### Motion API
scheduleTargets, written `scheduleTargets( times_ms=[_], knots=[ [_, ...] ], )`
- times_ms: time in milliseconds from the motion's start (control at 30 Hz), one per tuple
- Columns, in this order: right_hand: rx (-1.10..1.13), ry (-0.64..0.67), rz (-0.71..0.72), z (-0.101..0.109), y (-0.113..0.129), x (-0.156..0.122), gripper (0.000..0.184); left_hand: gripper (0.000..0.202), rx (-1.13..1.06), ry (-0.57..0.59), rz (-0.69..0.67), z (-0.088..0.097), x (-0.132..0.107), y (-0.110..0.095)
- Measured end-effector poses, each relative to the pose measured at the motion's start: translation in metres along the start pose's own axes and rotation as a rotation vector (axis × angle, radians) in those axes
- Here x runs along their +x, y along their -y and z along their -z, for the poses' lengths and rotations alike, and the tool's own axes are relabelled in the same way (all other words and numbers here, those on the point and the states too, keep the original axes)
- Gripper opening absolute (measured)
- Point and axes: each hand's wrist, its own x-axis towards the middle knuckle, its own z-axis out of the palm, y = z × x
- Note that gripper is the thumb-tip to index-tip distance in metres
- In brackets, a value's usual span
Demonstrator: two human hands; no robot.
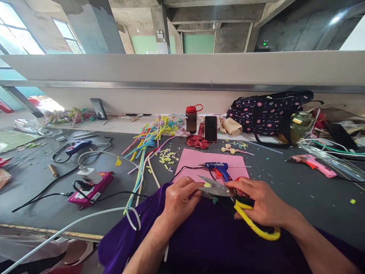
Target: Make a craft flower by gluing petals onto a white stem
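Scissors point(221, 191) lie across the head view's lower middle, above the near edge of the pink sheet point(185, 161), their blades parted. The right hand point(262, 201) is the one on them: its fingers grasp the yellow loop, the index finger stretched forward along the pivot. Their long axis runs from that loop leftward and a little away from the person, so the tips point at the left hand point(182, 196), just beside its fingertips. The left thumb and fingers are drawn together in a pinch; whether they grip anything I cannot tell. A small yellow scrap point(207, 185) shows between the blades, right of the left fingertips, so the left hand is nearer to it.

On the sheet, beyond the blades, a blue glue gun point(218, 167) lies with its nozzle to the left. Yellow clippings point(167, 158) are strewn past the sheet's left edge. Fuzzy stems point(154, 137) are heaped toward the bench's point(270, 167) far edge, left of a bottle point(191, 120).
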Motion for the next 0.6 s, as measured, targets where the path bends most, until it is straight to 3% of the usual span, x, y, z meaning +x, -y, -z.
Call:
scheduleTargets(
  times_ms=[600],
  knots=[
    [-0.09,-0.047,0.028,-0.0039,-0.0054,0.0005,0.052,0.019,0.089,-0.007,-0.047,-0.0001,0.0014,-0.0004]
  ],
)
